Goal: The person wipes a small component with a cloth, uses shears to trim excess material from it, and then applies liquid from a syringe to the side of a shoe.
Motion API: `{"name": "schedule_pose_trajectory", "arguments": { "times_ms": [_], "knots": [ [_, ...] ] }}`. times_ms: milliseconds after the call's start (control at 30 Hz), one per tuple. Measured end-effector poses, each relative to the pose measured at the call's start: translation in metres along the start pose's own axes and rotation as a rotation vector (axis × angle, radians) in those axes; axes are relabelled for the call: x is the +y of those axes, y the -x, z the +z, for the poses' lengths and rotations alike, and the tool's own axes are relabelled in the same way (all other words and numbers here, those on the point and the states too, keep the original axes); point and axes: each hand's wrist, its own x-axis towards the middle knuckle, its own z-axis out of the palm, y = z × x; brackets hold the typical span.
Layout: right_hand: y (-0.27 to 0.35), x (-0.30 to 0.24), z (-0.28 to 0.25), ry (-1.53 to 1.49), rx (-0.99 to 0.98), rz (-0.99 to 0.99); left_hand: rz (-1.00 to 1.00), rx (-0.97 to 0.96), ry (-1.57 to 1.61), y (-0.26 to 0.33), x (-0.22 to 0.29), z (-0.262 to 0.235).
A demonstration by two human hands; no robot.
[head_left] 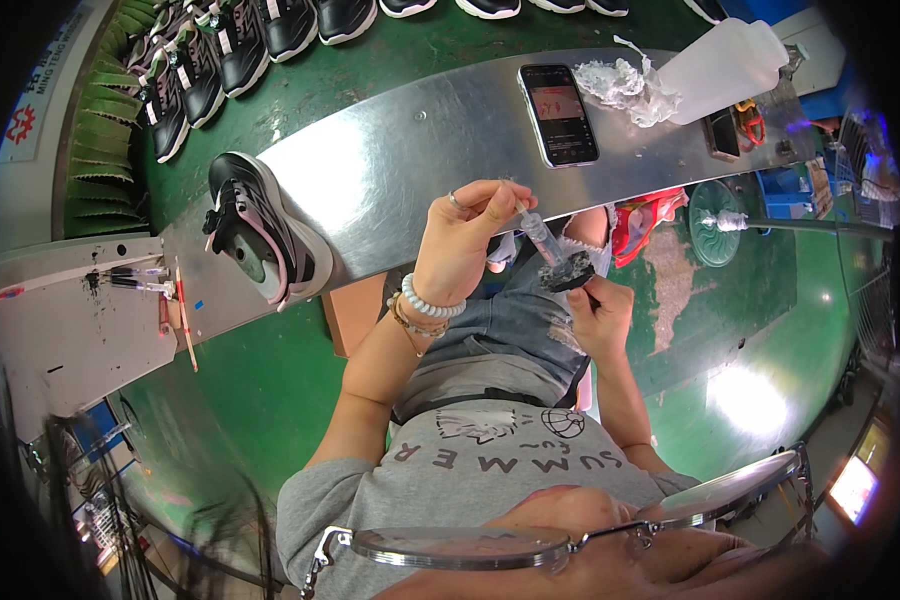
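Observation:
Above my lap, my left hand pinches the thin pale stick rising from the top of a clear narrow tube, which looks dark-stained inside. The tube's lower end meets a rough black piece; whether it stands in it or only touches it I cannot tell. My right hand is closed on the near right edge of that black piece, its fingers partly hidden. To the left, a black sneaker with pink trim and a white sole lies tilted at the edge of the metal bench.
On the bench lie a phone with its screen lit, crumpled white film and a white plastic bottle. Stained brushes rest on a grey surface at left. Several sneakers line the far side. A green stool stands right.

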Motion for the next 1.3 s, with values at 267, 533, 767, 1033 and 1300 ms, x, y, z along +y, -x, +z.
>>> {"name": "schedule_pose_trajectory", "arguments": {
  "times_ms": [267, 533, 767, 1033, 1300],
  "knots": [
    [-0.005, -0.015, 0.003, 0.067, 0.009, -0.112, 0.213, -0.048, -0.404, 0.007, 0.024, -0.003],
    [0.003, -0.02, 0.018, -0.328, -0.122, 0.201, 0.191, 0.026, -0.097, 0.015, 0.015, 0.001],
    [0.0, -0.031, 0.018, -0.423, -0.137, 0.236, 0.267, 0.137, -0.125, 0.019, 0.007, -0.001],
    [-0.006, -0.032, 0.035, -0.518, -0.17, 0.339, 0.262, 0.095, -0.051, 0.012, 0.03, -0.003],
    [-0.023, -0.04, 0.052, -0.6, -0.192, 0.181, 0.39, -0.02, 0.077, 0.023, 0.032, 0.018]
  ]
}}
